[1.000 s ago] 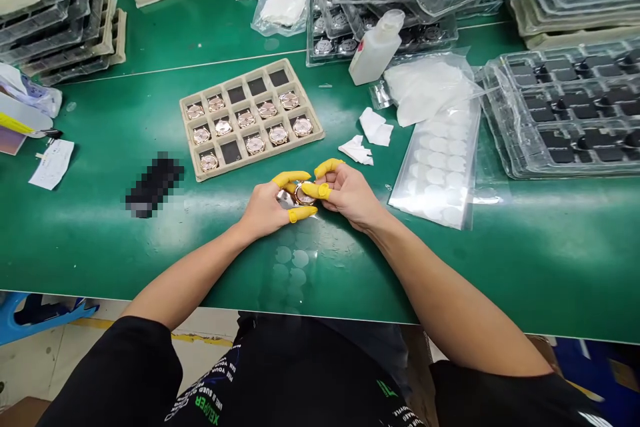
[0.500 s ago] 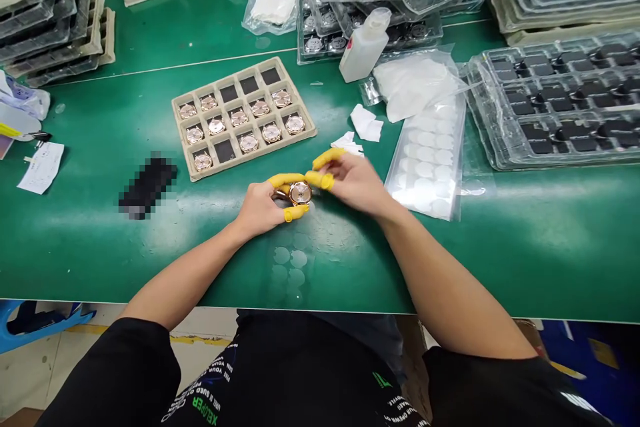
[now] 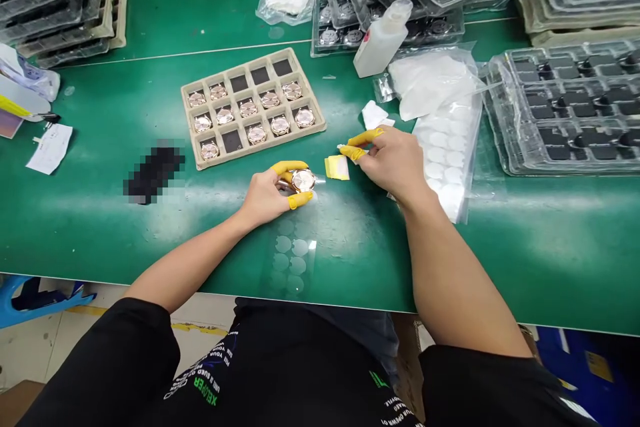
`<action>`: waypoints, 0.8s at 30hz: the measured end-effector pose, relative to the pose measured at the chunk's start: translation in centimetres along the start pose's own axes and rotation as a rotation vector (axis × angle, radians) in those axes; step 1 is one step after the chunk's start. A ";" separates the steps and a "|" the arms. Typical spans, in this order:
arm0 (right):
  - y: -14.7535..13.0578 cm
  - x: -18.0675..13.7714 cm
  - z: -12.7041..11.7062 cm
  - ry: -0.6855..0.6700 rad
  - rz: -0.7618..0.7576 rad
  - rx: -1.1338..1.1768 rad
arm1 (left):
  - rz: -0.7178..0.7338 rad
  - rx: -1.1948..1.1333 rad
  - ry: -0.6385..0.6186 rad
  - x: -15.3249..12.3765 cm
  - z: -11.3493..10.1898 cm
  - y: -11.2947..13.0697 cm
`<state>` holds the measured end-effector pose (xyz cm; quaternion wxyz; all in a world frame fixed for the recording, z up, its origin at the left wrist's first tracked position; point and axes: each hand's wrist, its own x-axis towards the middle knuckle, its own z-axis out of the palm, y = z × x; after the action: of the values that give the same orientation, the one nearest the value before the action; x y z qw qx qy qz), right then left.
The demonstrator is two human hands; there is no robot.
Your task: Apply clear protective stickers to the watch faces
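Observation:
My left hand (image 3: 275, 193), with yellow finger cots, is closed around a rose-gold wristwatch (image 3: 303, 181), its pale dial facing up. My right hand (image 3: 393, 157), also in yellow cots, pinches with thumb and forefinger; a small white piece (image 3: 341, 147) pokes out at the fingertips, its kind unclear. Just below those fingertips lies a small yellow and pale pad (image 3: 337, 167). A beige tray (image 3: 193, 140) beyond the hands carries several similar watches, some compartments showing only black lining. Nearer me, a clear sheet with round films (image 3: 290, 263) lies on the green table.
A white bottle (image 3: 383, 40) stands behind my right hand. White cloths (image 3: 425, 80) and a sheet of round stickers (image 3: 440, 147) lie right of it. Stacked clear trays (image 3: 500, 127) fill the right; more trays (image 3: 113, 20) rise at left. A pixelated dark object (image 3: 155, 170) lies left.
My right hand has moved away from the watch to the right, fingers now pinched, uncovering the yellow pad. The left hand still holds the watch. The view has shifted slightly.

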<state>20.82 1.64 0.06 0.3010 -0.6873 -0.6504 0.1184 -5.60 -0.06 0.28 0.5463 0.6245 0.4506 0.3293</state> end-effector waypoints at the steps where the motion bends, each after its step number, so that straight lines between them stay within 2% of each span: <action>1: -0.7 -0.5 -0.2 0.015 -0.020 0.107 | 0.001 0.000 0.004 0.0 0.0 0.0; 4: -3.3 -2.2 -0.2 -0.027 -0.189 0.370 | -0.002 0.000 0.010 0.0 0.1 0.0; 6: -4.8 -3.2 0.3 -0.063 -0.340 0.378 | 0.005 0.027 0.008 0.0 0.1 -0.1; 8: -5.6 -3.6 0.7 -0.030 -0.419 0.310 | 0.013 0.048 0.009 0.2 0.1 -0.1; 11: -5.5 -3.6 0.8 -0.002 -0.418 0.267 | 0.013 0.037 0.019 0.2 0.1 -0.2; 15: -5.4 -3.5 0.7 -0.099 -0.444 0.378 | 0.022 0.046 -0.009 0.1 0.1 -0.2; 20: -5.9 -3.7 1.0 -0.050 -0.430 0.406 | 0.001 0.020 -0.007 -0.1 0.2 0.0; 24: -6.1 -3.7 1.5 -0.082 -0.508 0.466 | 0.008 0.036 -0.026 -0.1 0.1 0.0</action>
<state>14.55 -1.72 1.48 0.4435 -0.4109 -0.7678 0.2123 -5.49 -0.20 0.29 0.5396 0.6403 0.4468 0.3150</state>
